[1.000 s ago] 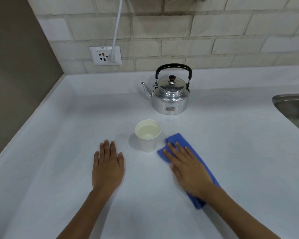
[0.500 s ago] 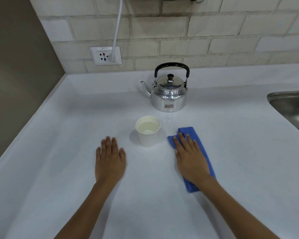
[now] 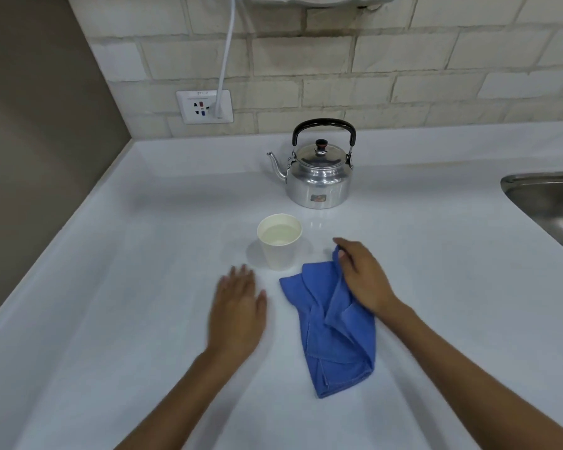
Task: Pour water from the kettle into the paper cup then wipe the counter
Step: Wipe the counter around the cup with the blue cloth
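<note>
Kettle (image 3: 319,177) shiny metal | paper cup (image 3: 279,245) full | right hand (image 3: 363,276) pinching rumpled blue cloth (image 3: 333,332)

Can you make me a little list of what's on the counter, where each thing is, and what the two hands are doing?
kettle: upright at the back, lid on, spout pointing left
paper cup: in front of the kettle, water inside
blue cloth: rumpled, just right of the cup
right hand: pinching the cloth's far edge, lifting it
left hand: open, palm down, blurred, left of the cloth
sink: far right edge
counter: white
</note>
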The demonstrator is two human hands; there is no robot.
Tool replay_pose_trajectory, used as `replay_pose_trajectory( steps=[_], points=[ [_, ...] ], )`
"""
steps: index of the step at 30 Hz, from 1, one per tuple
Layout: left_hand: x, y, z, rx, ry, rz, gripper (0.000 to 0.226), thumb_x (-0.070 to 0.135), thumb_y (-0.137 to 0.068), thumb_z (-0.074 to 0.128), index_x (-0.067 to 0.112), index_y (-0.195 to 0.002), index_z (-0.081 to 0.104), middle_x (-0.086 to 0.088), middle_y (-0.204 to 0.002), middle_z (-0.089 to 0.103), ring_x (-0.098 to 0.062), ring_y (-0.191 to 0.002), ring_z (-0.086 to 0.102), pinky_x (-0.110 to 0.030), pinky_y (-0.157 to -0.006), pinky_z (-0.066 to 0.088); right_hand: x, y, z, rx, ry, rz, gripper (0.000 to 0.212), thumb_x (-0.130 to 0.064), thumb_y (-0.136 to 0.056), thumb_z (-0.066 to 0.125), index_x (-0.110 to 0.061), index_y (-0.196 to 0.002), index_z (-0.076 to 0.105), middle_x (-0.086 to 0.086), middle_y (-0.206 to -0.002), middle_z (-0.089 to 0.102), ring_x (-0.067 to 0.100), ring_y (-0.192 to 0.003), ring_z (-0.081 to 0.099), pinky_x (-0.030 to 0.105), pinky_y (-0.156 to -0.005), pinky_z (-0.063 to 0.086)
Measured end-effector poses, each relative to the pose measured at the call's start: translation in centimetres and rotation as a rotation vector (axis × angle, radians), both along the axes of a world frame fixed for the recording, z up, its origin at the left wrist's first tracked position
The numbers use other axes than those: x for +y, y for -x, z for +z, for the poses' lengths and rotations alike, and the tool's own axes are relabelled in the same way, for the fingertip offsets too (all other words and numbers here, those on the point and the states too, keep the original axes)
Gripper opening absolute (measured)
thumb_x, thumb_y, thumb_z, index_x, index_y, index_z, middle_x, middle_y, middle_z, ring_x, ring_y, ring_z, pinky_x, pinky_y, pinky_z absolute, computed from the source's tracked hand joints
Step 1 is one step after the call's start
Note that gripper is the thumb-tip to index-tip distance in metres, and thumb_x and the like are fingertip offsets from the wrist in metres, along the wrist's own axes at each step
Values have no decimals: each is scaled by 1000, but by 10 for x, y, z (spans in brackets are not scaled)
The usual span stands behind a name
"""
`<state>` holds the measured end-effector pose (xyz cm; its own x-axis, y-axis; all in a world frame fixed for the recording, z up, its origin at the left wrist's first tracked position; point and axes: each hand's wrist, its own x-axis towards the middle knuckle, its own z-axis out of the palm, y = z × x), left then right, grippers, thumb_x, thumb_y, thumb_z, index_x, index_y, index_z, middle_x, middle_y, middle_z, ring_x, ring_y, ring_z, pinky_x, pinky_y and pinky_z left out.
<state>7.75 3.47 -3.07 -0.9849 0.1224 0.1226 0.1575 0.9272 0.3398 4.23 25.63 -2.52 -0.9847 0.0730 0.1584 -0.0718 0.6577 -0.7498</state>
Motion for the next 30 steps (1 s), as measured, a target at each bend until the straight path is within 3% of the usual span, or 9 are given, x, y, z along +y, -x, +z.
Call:
replay_pose_trajectory(
  steps=[5, 10, 16, 19, 22, 24, 26, 28, 30],
  points=[
    [74, -29, 28, 35, -245, -226, 47, 28, -99, 24, 15, -144, 20, 1, -155, 15, -10, -143, 8, -16, -107, -14, 19, 25, 9, -94, 260, -35, 32, -2, -93, 37, -14, -115, 58, 4, -92, 60, 14, -86, 54, 17, -82, 44],
    [87, -13, 53, 113, -462, -209, 45, 21, -99, 25, 16, -144, 19, 3, -155, 16, -2, -140, 6, -16, -112, -1, -3, -8, 22, -85, 231, 140, 29, -10, -94, 42, -24, -111, 61, -8, -95, 68, -6, -87, 60, 0, -74, 41],
    [80, 1, 42, 90, -700, -74, 45, 17, -98, 33, 25, -142, 25, 18, -140, 27, 9, -125, 20, 6, -95, 9, 2, -27, 45, -166, 496, 215, 31, 1, -95, 36, -10, -108, 62, 12, -102, 67, 18, -98, 63, 28, -85, 54],
    [79, 1, 30, 63, -675, -98, 33, 14, -93, 43, 28, -123, 43, 18, -116, 40, 4, -108, 34, -6, -93, 31, 22, -30, 51, -69, 311, 49, 30, 5, -90, 40, -12, -94, 64, 8, -89, 65, 17, -83, 60, 20, -75, 48],
    [76, 9, 18, -59, -510, -117, 29, 20, -92, 48, 21, -121, 45, 7, -121, 46, -10, -113, 39, -23, -95, 36, 29, -52, 40, -60, -53, 53, 17, -10, -86, 53, -23, -83, 63, -4, -81, 61, 12, -76, 50, 15, -63, 37],
    [75, 16, 13, -122, -382, -134, 37, 24, -93, 46, 21, -130, 41, -1, -131, 43, -16, -119, 39, -28, -97, 38, 20, -74, 26, -74, -327, 130, 10, -30, -83, 59, -27, -91, 63, -8, -85, 57, 12, -83, 47, 17, -65, 35],
    [77, 21, 10, -122, -270, -166, 44, 23, -94, 46, 25, -136, 35, -2, -131, 42, -18, -120, 38, -32, -97, 41, 8, -88, 10, -67, -532, 182, 32, -45, -82, 57, -25, -106, 60, -6, -98, 55, 14, -90, 47, 21, -73, 39],
    [77, 25, 9, -100, -244, -191, 40, 21, -93, 46, 26, -132, 41, -3, -126, 46, -17, -116, 41, -32, -92, 45, 0, -93, 7, -25, -540, 157, 35, -43, -83, 58, -20, -109, 60, -3, -103, 56, 17, -92, 50, 28, -77, 45],
    [77, 29, 10, -82, -280, -185, 28, 17, -93, 46, 23, -119, 53, -2, -119, 50, -15, -108, 48, -30, -86, 47, -5, -94, 9, 57, -529, 161, 20, -27, -83, 63, -14, -98, 66, 2, -95, 62, 22, -86, 57, 30, -71, 49]
  ],
)
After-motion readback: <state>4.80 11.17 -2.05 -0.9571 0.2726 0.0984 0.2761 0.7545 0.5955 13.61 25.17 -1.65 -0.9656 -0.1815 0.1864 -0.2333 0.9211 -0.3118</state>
